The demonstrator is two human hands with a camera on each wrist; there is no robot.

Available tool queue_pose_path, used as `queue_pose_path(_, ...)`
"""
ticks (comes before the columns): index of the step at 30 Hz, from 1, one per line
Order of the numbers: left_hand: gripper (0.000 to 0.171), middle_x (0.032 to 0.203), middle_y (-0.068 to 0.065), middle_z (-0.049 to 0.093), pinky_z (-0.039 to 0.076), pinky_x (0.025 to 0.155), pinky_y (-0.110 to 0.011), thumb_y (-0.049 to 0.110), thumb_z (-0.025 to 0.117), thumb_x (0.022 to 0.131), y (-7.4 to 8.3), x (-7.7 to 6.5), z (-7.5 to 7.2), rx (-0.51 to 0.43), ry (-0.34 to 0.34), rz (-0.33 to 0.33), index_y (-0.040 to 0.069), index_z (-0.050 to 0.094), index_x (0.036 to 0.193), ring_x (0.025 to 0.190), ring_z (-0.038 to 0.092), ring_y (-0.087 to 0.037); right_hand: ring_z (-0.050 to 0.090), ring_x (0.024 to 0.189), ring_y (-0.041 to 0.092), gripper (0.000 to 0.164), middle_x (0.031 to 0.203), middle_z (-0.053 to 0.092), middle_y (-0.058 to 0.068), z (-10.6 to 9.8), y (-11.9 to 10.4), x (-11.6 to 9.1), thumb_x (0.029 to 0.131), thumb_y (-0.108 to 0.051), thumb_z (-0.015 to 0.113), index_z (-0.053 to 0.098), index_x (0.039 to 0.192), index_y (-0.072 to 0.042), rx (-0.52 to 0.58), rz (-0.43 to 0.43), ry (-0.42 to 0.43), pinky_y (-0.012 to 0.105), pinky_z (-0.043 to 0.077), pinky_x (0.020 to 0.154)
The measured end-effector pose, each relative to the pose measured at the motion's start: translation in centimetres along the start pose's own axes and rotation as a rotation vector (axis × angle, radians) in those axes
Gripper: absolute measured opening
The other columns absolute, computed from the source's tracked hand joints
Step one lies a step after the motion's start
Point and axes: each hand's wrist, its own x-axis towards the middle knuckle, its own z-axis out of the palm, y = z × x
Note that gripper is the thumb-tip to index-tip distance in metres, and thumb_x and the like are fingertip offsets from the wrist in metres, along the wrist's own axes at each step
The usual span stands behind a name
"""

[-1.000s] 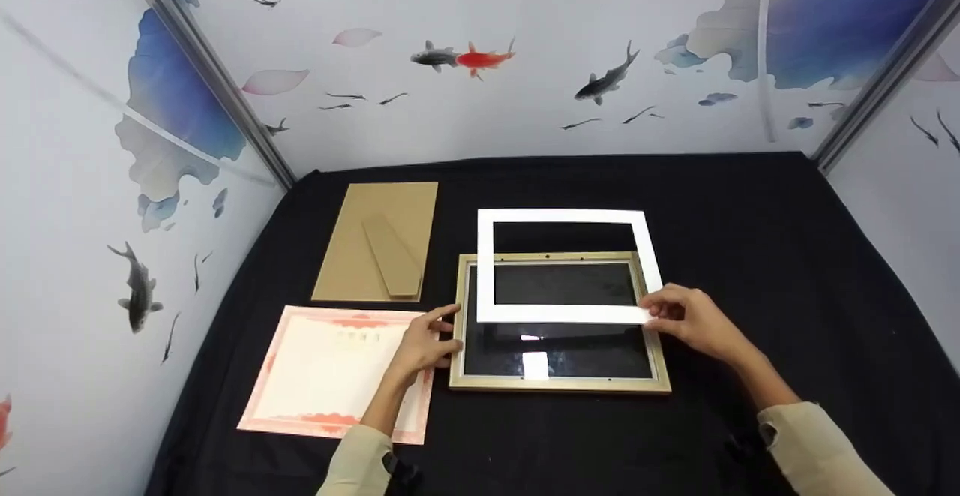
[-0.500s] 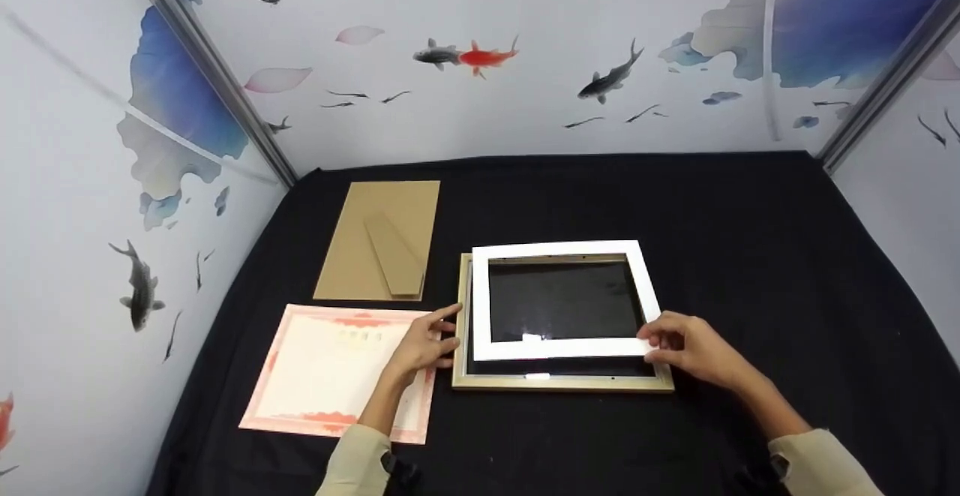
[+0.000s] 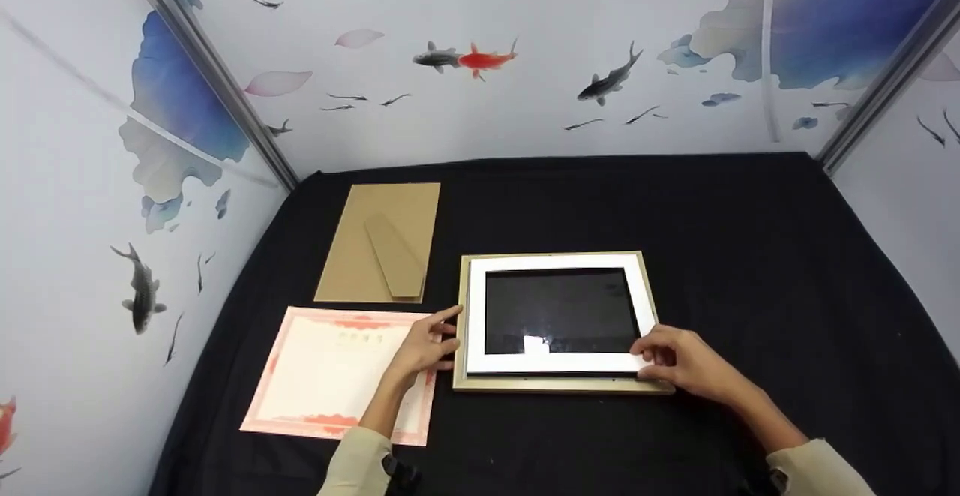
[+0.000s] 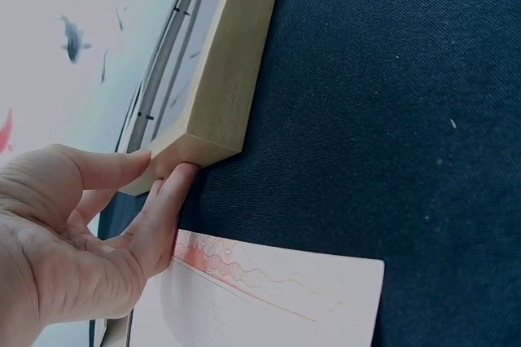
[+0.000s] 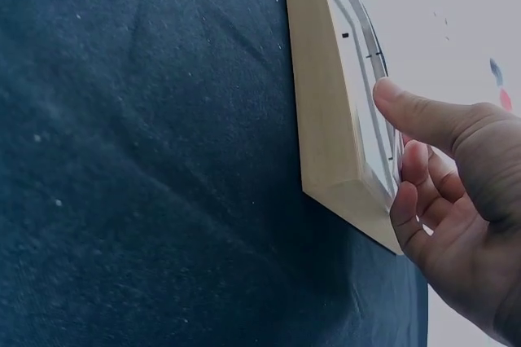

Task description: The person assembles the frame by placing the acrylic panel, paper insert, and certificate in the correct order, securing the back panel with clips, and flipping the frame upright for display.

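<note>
A gold-edged picture frame [image 3: 555,385] lies face down on the black cloth, a dark glossy pane [image 3: 559,308] inside. A white mat board [image 3: 517,363] with a rectangular opening lies over it, its near edge slightly short of the frame's near side. My right hand [image 3: 686,361] pinches the mat's near right corner between thumb and fingers. In the right wrist view the mat's thin edge [image 5: 376,58] bows up above the wooden frame [image 5: 321,86]. My left hand [image 3: 421,342] rests its thumb and fingertips against the frame's left side [image 4: 228,78], fingers fairly straight.
Partly under my left forearm lies a red-bordered certificate [image 3: 330,376]. Behind it is a brown backing board [image 3: 341,244] with its easel leg [image 3: 395,260] folded down. White printed panels [image 3: 525,121] enclose the black-covered table [image 3: 750,256] at the back and sides.
My right hand has brought the white mat toward me and down, from above the frame's far edge to over the frame's opening. My left hand has stayed at the frame's left side.
</note>
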Motion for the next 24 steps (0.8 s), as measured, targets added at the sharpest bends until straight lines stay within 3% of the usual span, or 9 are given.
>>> queue_pose_path(8,0.059,0.125,-0.026,0.05,0.06,0.07,-0.043,-0.005,0.062,0.094,-0.05,-0.1,-0.02,0.007,0.01,-0.009,0.008,0.051,0.15,0.098,0.061,-0.031,0.056,0.07,0.013,0.024,0.081,0.059,-0.005,0.29,-0.28,-0.09,0.078,-0.008,0.088,0.073,0.097,-0.013,-0.025,0.013,-0.023,0.026,0.047,0.057)
queue_pose_path(18,0.059,0.126,-0.026,0.049,0.06,0.073,-0.044,-0.004,0.064,0.094,-0.11,-0.1,0.06,0.003,-0.003,-0.001,0.007,0.05,0.15,0.1,0.061,-0.032,0.056,0.071,0.012,0.022,0.08,0.058,-0.004,0.69,-0.53,0.42,0.079,-0.01,0.089,0.074,0.095,-0.014,-0.061,-0.039,-0.062,0.026,0.048,0.06)
queue_pose_path(24,0.061,0.126,-0.026,0.048,0.059,0.075,-0.046,-0.001,0.063,0.092,0.03,-0.25,0.08,-0.025,-0.01,0.004,0.006,0.049,0.15,0.101,0.061,-0.033,0.056,0.072,0.011,0.021,0.081,0.058,-0.007,0.63,-0.71,0.77,0.079,-0.009,0.088,0.074,0.095,-0.013,-0.087,0.01,-0.104,0.026,0.049,0.062)
